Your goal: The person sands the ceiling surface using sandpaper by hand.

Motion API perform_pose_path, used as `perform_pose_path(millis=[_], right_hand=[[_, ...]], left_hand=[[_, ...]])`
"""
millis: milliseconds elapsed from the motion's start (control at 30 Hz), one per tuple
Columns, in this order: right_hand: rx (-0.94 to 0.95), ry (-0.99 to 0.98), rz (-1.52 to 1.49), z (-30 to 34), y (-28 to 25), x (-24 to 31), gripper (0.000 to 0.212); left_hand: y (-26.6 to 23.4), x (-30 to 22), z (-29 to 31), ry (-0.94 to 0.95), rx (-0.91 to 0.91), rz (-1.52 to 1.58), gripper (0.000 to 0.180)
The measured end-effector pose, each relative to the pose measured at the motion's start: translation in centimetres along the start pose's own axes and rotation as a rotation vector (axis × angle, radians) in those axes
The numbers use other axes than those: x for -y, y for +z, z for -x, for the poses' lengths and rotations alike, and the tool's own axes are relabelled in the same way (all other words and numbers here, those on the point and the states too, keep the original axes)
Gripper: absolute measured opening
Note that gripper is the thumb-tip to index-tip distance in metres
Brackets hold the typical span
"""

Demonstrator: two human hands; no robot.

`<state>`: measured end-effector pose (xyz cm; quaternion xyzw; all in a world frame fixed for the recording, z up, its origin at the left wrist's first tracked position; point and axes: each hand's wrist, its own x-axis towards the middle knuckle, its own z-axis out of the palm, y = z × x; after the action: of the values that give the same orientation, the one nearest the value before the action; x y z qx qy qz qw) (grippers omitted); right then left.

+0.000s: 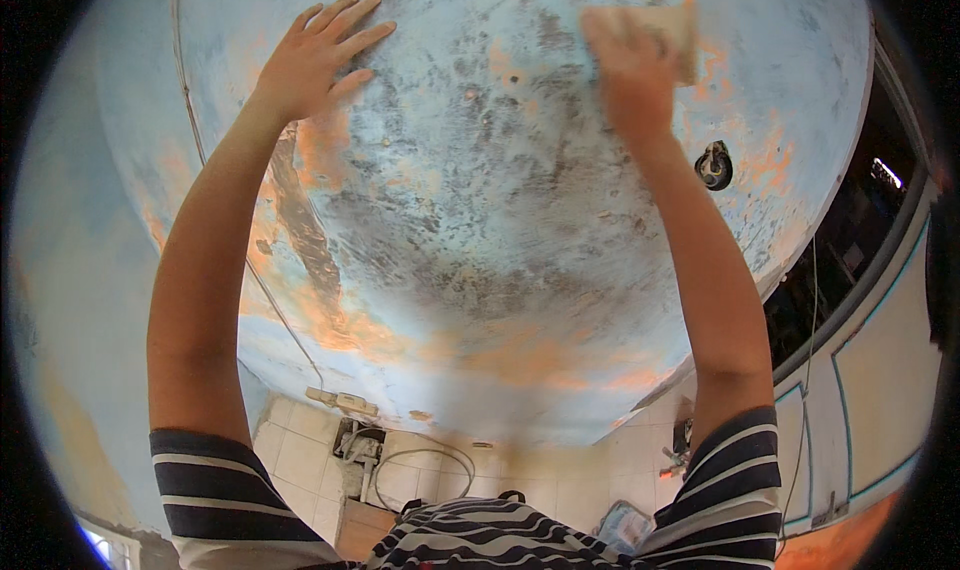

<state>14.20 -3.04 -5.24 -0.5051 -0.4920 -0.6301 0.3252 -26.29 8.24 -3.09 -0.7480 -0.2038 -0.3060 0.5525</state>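
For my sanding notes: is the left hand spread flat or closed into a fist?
Spread flat: the left hand lies open, fingers extended, on the worn blue-and-orange painted wall.

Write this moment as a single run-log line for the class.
left hand: flat on wall, open | right hand: pressing pale sanding block on wall, blurred | wall: blue paint worn, orange patches

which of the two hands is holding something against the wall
The right hand: it presses a pale rectangular sanding block to the worn blue and orange wall. The left hand lies flat on the wall, fingers spread, empty.
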Motion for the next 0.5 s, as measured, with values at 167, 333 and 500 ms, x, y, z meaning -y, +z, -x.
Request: perform_pose_path(millis=[167, 333, 500], right_hand=[[-0.122, -0.428, -0.107, 1.0, 0.6, 5.7, 0.051], [-0.041, -0.278, -0.106, 3.0, 1.2, 9.7, 0.052], [-0.003, -0.228, -0.387, 2.3, 1.2, 12.6, 0.055]], left_hand=[[1.8, 2.2, 4.5, -0.014, -0.041, 0.080, 0.054], [5.7, -1.3, 8.8, -0.038, -0.196, 0.233, 0.054], [6.9, -4.7, 12.9, -0.088, -0.167, 0.374, 0.056]])
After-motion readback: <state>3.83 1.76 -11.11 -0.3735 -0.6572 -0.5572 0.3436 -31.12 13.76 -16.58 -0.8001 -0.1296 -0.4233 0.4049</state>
